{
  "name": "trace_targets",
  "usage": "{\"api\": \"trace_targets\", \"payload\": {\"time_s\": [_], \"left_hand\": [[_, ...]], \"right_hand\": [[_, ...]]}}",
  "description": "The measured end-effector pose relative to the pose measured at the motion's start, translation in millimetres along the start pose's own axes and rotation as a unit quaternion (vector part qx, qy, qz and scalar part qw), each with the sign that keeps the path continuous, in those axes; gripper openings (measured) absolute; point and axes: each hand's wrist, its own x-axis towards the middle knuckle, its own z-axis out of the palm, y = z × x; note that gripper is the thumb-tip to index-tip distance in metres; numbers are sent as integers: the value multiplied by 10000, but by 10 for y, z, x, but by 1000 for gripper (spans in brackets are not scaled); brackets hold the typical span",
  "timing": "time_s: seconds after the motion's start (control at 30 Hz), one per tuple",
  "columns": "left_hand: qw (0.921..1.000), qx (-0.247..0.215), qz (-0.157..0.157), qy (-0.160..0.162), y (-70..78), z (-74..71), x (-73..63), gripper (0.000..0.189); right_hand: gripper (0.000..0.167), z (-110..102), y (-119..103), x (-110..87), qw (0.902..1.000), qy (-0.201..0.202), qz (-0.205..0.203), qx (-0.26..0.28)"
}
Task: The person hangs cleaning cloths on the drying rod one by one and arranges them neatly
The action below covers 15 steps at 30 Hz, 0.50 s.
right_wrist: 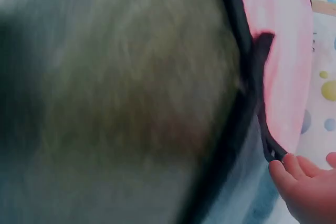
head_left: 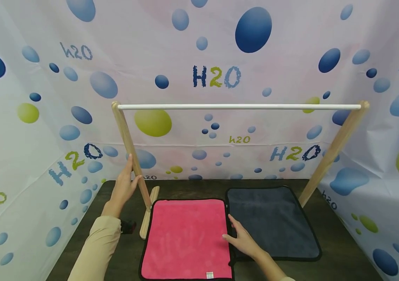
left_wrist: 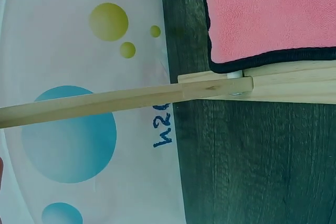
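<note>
My left hand (head_left: pixel 123 189) is raised at the left wooden post (head_left: pixel 129 142) of a rack, fingers pointing up along it and thumb spread toward it. In the left wrist view only a sliver of a finger (left_wrist: pixel 1 177) shows at the left edge, beside the post. My right hand (head_left: pixel 243 239) is at the right edge of a pink cloth (head_left: pixel 187 238) with black edging, its fingers extended and nothing gripped. Beside it lies a dark grey cloth (head_left: pixel 273 222), also black-edged. The right wrist view shows the right hand's fingers (right_wrist: pixel 296 169) by the black edging.
A white rod (head_left: pixel 238 106) spans the top of the rack between the left post and the right post (head_left: pixel 336 152). The left post's wooden foot (head_left: pixel 144 224) rests on the dark table (head_left: pixel 87 249), partly under the pink cloth. A bubble-printed curtain (head_left: pixel 217 43) surrounds the table's back and sides.
</note>
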Motion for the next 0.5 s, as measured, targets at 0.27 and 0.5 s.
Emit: {"api": "trace_targets", "payload": {"time_s": [0.27,0.5], "left_hand": [[9994,-76,330,87,-29,24,-29,103],[9998,-98,179,46,-37,31,-27,100]], "right_hand": [[76,144,69,5,9993,-141,341,61],[81,128,33,25,9984,10,480,-284]]}}
